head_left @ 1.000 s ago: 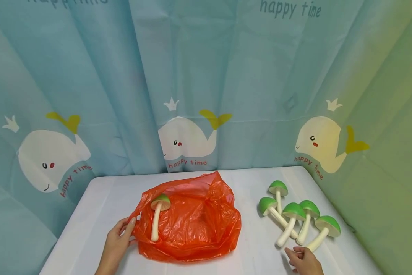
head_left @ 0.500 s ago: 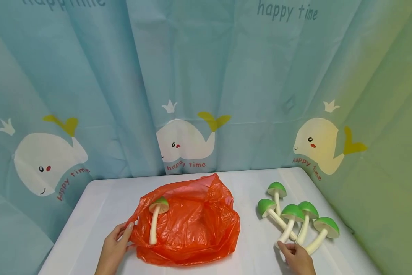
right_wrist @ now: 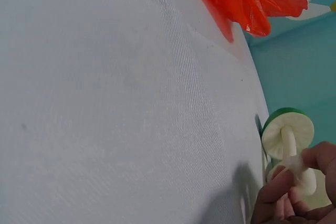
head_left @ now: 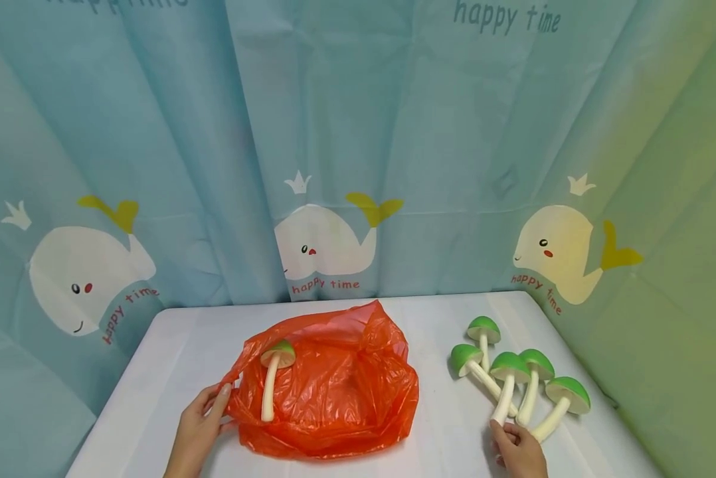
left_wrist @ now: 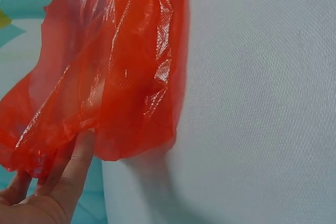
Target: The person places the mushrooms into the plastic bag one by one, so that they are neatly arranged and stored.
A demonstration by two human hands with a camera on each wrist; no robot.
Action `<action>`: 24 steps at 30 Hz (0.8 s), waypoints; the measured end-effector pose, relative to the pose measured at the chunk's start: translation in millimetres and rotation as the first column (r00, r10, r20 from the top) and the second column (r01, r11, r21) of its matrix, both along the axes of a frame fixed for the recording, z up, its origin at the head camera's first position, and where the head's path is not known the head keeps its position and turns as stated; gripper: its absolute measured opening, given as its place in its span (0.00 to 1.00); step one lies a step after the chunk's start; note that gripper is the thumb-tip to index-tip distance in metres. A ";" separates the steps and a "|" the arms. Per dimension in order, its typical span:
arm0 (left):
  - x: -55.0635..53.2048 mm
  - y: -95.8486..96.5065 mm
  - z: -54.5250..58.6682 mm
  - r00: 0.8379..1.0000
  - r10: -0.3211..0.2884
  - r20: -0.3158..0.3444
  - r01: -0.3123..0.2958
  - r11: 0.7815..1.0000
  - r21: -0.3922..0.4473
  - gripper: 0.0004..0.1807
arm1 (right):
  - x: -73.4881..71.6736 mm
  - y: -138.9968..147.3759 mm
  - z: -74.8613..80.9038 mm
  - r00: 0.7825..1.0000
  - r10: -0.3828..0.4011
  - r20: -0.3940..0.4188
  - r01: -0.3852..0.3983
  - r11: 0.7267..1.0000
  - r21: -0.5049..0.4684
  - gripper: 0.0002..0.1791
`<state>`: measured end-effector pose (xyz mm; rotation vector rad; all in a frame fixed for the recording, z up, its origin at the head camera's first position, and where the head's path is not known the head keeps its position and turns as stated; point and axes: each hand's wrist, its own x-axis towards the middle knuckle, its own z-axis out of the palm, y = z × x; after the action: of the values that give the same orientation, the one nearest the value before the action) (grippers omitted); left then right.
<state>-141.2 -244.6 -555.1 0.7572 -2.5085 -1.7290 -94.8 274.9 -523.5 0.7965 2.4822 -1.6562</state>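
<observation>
My left hand (head_left: 198, 430) holds the left edge of a crinkled red plastic bag (head_left: 340, 392); its thumb and fingers are on the film in the left wrist view. The bag lies with its mouth spread, and one green-capped toy mushroom (head_left: 269, 392) rests in its left part. On the right, my right hand (head_left: 519, 451) pinches the lower end of a mushroom's (head_left: 509, 368) pale stem between thumb and fingers. That mushroom's cap points away from me, among the others. In the right wrist view the fingers (right_wrist: 275, 190) partly cover the stem.
Several more green-capped mushrooms lie close around the held one, among them the rear one (head_left: 483, 328), the left one (head_left: 467, 358) and the rightmost one (head_left: 570, 395). A white-covered table (head_left: 438, 451) ends at a blue whale-print curtain (head_left: 453, 166).
My right hand has moved slightly left and up to the front mushroom's stem end and now pinches it; the stem has shifted a little. My left hand stays on the bag.
</observation>
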 end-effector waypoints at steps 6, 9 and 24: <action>11.7 13.8 37.0 1.000 -0.001 -0.008 0.001 0.999 0.042 0.47 | 0.3 -3.6 5.2 0.990 -0.099 -0.095 0.092 0.993 -0.081 0.38; 21.6 23.6 63.3 1.000 -0.023 -0.010 0.023 0.998 0.066 0.47 | 1.1 -6.3 9.4 0.979 -0.161 -0.126 0.145 0.982 -0.125 0.38; 28.8 29.6 77.4 0.998 -0.055 -0.026 0.057 0.996 0.071 0.47 | 1.2 -20.0 15.9 0.913 -0.322 -0.252 0.229 0.913 -0.336 0.17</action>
<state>-112.5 -215.0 -477.6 0.6723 -2.4881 -1.8428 -93.6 254.9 -507.7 0.9559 2.2803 -2.3509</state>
